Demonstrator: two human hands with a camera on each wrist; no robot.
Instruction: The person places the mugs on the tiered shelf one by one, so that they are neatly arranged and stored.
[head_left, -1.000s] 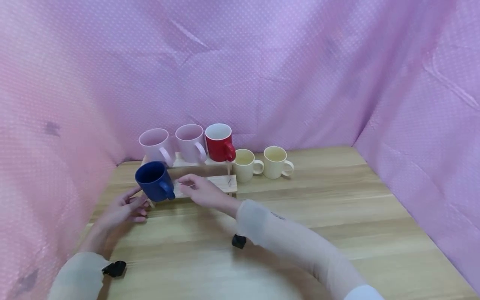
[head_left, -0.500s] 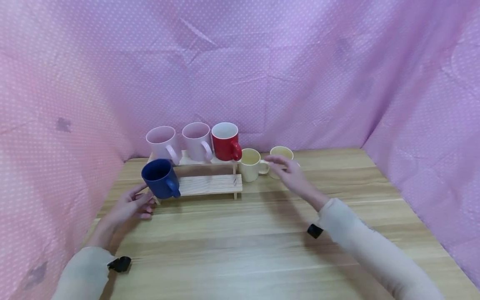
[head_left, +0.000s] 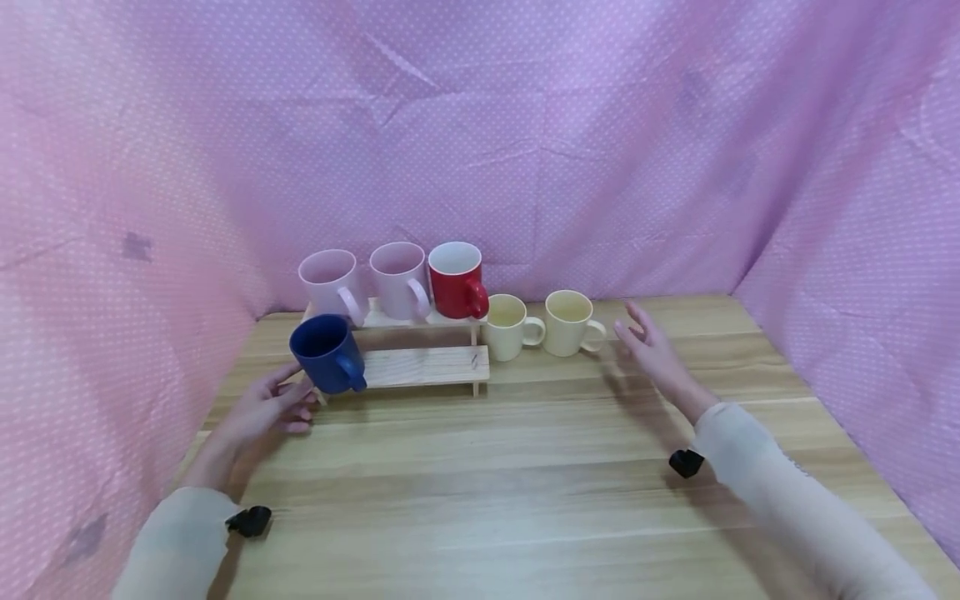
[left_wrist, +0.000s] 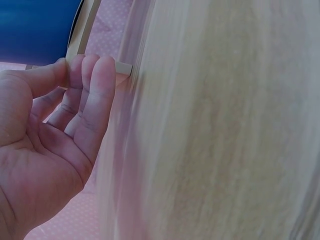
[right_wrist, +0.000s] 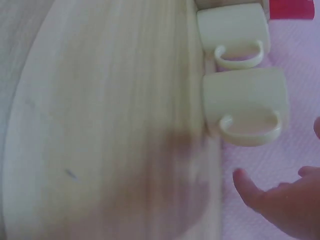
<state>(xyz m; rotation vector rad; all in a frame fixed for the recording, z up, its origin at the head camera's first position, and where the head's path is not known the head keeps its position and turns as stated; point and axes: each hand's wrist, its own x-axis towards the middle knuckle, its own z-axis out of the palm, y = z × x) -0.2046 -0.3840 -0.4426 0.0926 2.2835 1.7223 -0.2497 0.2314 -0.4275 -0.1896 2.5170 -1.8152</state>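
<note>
The right hand's fingers were parted and held nothing, near the handle of the outer cream mug, upright on the worktop. The left hand's bent fingers lay at the wooden rack's left end beside the blue mug; a pinch could not be confirmed. The cream mug appeared rigid, smooth and possibly breakable, best gripped by its handle.

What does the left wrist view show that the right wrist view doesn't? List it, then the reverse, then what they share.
Only the left wrist view: part of the blue mug and the left hand, its fingertips at the wooden rack.
Only the right wrist view: two cream mugs, a bit of the red mug and part of the right hand.
Both: the wooden table, the pink cloth and, it seems, some of the rack.
</note>
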